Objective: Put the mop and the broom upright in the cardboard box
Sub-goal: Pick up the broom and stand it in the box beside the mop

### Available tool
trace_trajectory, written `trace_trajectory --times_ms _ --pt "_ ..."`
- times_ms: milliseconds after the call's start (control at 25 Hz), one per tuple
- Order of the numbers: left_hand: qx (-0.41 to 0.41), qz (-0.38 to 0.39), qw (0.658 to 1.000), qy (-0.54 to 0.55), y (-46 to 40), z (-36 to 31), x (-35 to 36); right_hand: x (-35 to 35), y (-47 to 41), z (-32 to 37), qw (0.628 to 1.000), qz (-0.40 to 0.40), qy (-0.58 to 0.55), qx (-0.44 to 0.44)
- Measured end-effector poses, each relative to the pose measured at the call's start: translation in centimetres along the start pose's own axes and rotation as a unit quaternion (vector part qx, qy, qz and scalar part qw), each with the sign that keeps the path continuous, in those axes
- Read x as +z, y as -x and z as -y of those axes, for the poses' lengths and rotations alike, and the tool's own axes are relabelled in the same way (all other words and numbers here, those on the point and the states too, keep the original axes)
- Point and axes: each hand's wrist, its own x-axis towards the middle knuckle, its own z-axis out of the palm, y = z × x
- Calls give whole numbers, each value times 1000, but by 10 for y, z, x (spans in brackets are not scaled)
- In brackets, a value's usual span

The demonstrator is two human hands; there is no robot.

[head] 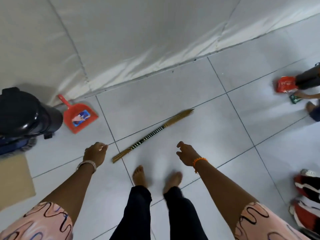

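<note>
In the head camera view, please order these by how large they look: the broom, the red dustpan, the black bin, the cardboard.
1. black bin, partly cut off by the frame edge
2. cardboard, also cut off, close to the bin in area, so this order is unsure
3. red dustpan
4. broom, longest but very thin

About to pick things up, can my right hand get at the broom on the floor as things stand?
Probably yes. The broom lies flat on bare tile just ahead of the open right hand, nothing between them, though you would likely need to bend down.

A stick broom (152,135) lies flat on the white tile floor (199,135). The left hand (95,153) and right hand (187,154) hang empty above it, fingers loose.
</note>
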Motion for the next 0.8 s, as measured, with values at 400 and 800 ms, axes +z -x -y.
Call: trace_trajectory --times_ms 400,800 --pt "-262 -70 918 288 -125 -13 202 24 -269 -47 981 63 142 -114" --pt "-452 -83 667 586 -290 88 394 206 -480 -78 946 101 219 -216"
